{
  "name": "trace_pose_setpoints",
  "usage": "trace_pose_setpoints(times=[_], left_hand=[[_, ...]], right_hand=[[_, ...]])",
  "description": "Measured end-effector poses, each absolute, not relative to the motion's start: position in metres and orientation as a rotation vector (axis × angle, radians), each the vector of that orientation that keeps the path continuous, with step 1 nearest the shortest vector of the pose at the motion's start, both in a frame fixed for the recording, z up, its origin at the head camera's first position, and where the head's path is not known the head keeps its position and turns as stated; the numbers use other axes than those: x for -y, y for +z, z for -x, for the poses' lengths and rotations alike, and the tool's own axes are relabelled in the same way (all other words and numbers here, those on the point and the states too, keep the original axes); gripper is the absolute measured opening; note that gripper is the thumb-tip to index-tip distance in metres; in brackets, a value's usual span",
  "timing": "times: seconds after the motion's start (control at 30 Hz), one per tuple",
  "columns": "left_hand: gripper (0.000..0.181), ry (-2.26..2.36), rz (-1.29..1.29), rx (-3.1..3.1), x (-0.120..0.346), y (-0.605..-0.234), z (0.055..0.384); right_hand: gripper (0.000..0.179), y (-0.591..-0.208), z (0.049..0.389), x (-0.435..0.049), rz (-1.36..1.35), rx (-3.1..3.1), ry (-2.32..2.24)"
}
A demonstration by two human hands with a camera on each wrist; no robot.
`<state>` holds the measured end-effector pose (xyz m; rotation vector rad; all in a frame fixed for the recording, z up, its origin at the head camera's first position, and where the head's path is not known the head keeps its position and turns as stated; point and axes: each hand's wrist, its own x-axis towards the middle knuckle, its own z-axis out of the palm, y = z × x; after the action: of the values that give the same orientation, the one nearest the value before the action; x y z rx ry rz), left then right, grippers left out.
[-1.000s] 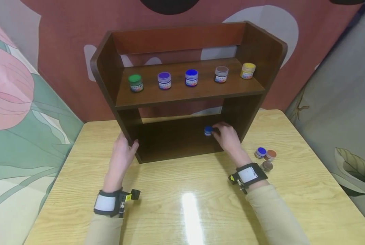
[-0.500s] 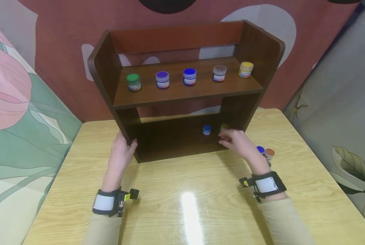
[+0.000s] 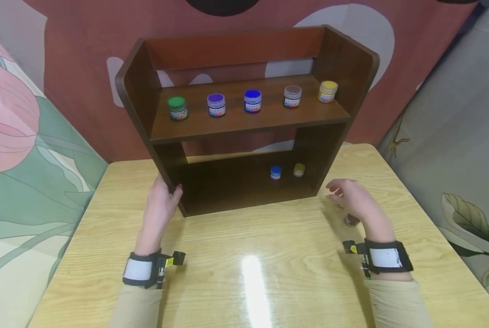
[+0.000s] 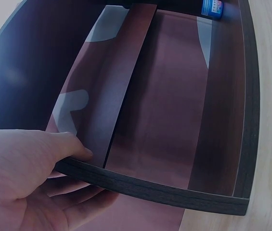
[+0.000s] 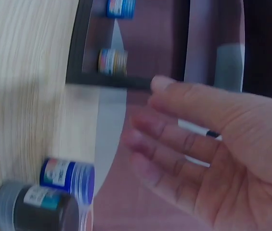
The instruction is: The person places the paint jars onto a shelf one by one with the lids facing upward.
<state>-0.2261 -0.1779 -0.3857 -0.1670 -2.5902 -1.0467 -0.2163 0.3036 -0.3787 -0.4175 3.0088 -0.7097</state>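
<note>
At the left side panel of a dark brown wooden shelf (image 3: 248,130), my left hand (image 3: 159,205) grips the board, thumb inside and fingers outside. My right hand (image 3: 356,200) hovers off the shelf's right end, fingers loosely bent and holding nothing. On the lower level stand a small blue-lidded paint jar (image 3: 275,172) and a yellowish paint jar (image 3: 299,170). Under the right hand sits a dark paint jar (image 3: 352,220). The right wrist view shows a violet-blue paint jar (image 5: 66,179) beside it and the edge of a reddish one (image 5: 88,219); the hand hides both in the head view.
Along the upper level are spaced a green jar (image 3: 177,108), a purple-lidded jar (image 3: 216,105), a blue jar (image 3: 252,101), a clear-lidded dark jar (image 3: 292,96) and a yellow jar (image 3: 328,91). The light wooden table (image 3: 211,255) meets patterned cloth walls behind and at both sides.
My right hand has let go of the yellowish jar on the lower level and moved right, out of the shelf, over the loose jars. My left hand keeps its grip on the panel.
</note>
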Motion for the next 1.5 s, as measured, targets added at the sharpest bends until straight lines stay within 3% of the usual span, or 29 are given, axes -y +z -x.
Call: trace_pose_setpoints(times=[0.27, 0.53, 1.5], left_hand=[[0.039, -1.050, 0.186, 2.568, 0.179, -0.385, 0.226], [0.039, -1.056, 0.187, 2.581, 0.179, -0.387, 0.224], [0.039, -1.050, 0.176, 2.578, 0.177, -0.386, 0.228]], right_hand=[[0.047, -0.383, 0.212, -0.318, 0.030, -3.021, -0.633], [0.053, -0.394, 0.212, -0.319, -0.123, -2.970, -0.550], [0.034, -0.396, 0.218, -0.309, 0.131, -3.104, -0.597]])
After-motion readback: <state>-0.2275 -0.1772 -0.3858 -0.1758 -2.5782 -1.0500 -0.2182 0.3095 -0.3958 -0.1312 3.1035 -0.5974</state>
